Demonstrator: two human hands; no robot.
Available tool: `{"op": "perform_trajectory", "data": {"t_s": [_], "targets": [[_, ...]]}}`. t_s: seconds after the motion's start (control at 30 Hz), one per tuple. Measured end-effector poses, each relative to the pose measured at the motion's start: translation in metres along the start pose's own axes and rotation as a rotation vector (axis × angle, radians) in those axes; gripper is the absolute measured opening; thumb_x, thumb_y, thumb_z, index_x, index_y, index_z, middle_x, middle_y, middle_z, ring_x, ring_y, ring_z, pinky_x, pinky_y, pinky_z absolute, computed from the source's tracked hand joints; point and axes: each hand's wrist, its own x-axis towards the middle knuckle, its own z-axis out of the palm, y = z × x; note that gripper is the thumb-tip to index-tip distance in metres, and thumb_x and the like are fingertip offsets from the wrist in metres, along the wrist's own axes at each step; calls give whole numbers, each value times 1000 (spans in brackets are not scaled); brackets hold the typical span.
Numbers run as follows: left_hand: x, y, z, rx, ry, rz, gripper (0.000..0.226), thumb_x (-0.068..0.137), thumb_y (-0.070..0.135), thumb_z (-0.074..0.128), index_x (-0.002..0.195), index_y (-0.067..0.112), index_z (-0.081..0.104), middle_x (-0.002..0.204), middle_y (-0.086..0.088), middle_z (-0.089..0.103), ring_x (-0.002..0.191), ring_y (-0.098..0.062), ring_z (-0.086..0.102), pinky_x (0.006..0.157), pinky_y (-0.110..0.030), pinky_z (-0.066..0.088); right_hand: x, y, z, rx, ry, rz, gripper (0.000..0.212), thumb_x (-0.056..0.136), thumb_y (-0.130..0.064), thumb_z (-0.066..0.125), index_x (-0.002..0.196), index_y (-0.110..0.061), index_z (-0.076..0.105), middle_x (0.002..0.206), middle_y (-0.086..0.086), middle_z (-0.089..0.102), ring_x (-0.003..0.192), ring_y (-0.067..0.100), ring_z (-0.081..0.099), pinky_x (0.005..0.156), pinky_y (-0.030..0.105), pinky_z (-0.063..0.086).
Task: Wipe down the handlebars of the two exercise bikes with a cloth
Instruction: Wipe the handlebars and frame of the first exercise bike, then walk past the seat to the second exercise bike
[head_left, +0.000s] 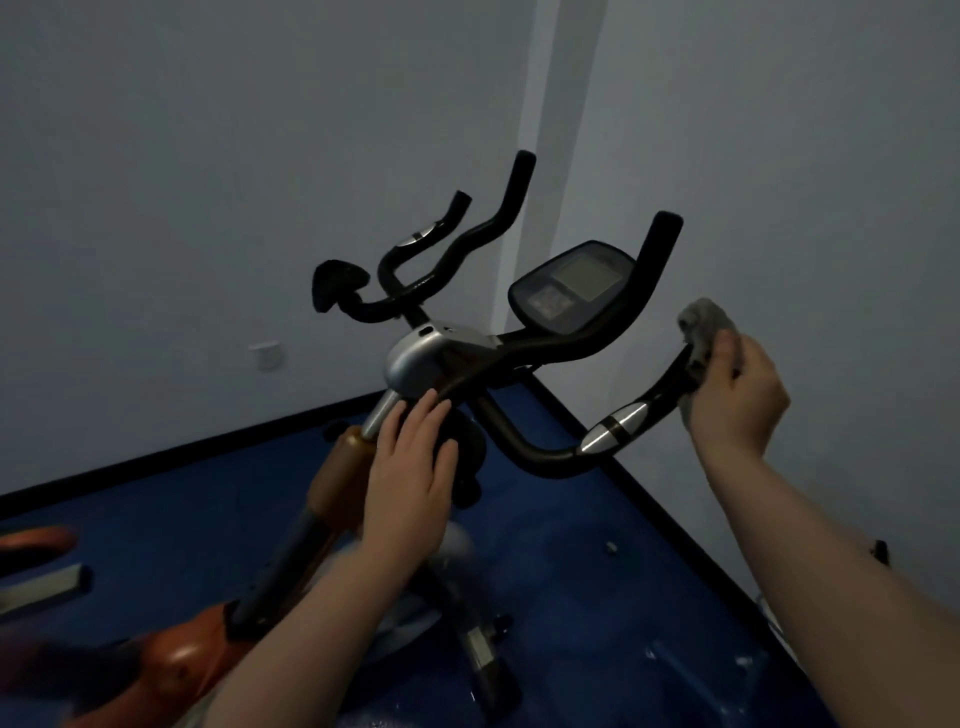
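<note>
Your right hand (735, 395) is up at the right side of the bike, fingers curled round a grey cloth (702, 332), and that cloth is wrapped over the end of the near right handlebar (582, 447). The cloth bunches above your knuckles and hangs a little below your palm, pressed against the black grip just past the silver pulse sensor (618, 423). Your left hand (410, 467) lies flat with fingers straight and together, resting against the black bar where it meets the silver stem cover (415, 358), gripping nothing. Behind the stem cover the console (569, 293) tilts toward you, its pale screen dark-framed. The tall outer right horn (657, 254) rises beside the console, free of the cloth. On the far side the left handlebars (467, 244) curve up and away, one of them carrying its own silver sensor, with a black pad (335, 283) at the near left end. The orange frame (182, 660) of the bike runs down under your left forearm. At the left edge an orange part of a second bike (36, 540) shows, too cropped to tell more. Blue floor (597, 597) below, pale wall (208, 156) behind, with a white socket (268, 355) low on it.
</note>
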Motion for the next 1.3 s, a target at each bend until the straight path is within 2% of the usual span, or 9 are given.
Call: {"op": "perform_trajectory", "data": {"t_s": [0.1,0.23,0.33,0.43,0.63,0.77,0.87,0.97,1.3], "targets": [[-27,-8,-3,-68,-57,-36,49,100,37,30,148,28,27,151,25,10,145,-5,3,113,-18,2,-36,0,-12,36,47,157,34,100,-32,40,102,-8,65,102,13,67,87,22,58,71,20,35],[-76,-27,-21,-192,-201,-89,55,98,35,41,150,28,22,155,20,14,138,3,15,109,-18,15,-132,-5,-18,56,-179,291,27,98,-34,46,90,-14,63,87,7,64,80,20,57,64,25,36],[-124,-44,-44,-167,-251,-115,50,98,31,45,146,25,32,154,10,27,140,-4,24,111,-20,20,-213,-25,-22,106,-330,429,22,96,-37,49,94,-22,64,87,-4,62,77,11,58,61,21,40],[-172,-68,-67,-141,-268,-191,41,96,33,46,137,27,44,141,8,46,126,-8,46,107,-30,38,-288,-45,-29,134,-491,535,21,96,-40,49,79,-34,61,83,-12,63,75,-1,56,58,16,41],[-282,-114,-92,-76,-360,-367,36,96,33,46,131,25,48,132,8,51,114,-13,55,97,-35,46,-417,-63,-68,-12,-868,505,20,95,-38,51,81,-30,63,78,-15,64,72,-2,58,54,10,38],[-339,-134,-111,-36,-396,-524,35,96,34,45,130,27,49,134,9,50,117,-11,53,98,-31,42,-472,-72,-101,-78,-1050,509,24,94,-42,50,80,-29,65,81,-8,66,75,7,62,64,23,50],[-372,-139,-123,-13,-360,-578,32,96,34,45,127,27,51,131,9,53,114,-9,53,93,-25,41,-492,-78,-117,-115,-1152,421,27,94,-44,49,81,-27,66,83,-6,65,77,8,61,70,30,53],[-402,-134,-133,-1,-308,-621,29,96,33,45,124,27,53,128,8,53,110,-10,54,95,-30,43,-507,-84,-131,-83,-1245,323,31,94,-43,49,81,-21,66,83,-5,63,77,9,60,72,33,53],[-546,-114,-204,73,-177,-870,25,98,31,43,120,27,53,122,12,51,98,-2,50,81,-22,39,-588,-96,-183,-84,-1511,204,32,96,-42,46,83,-19,65,84,-4,63,77,10,59,70,32,51]]}}
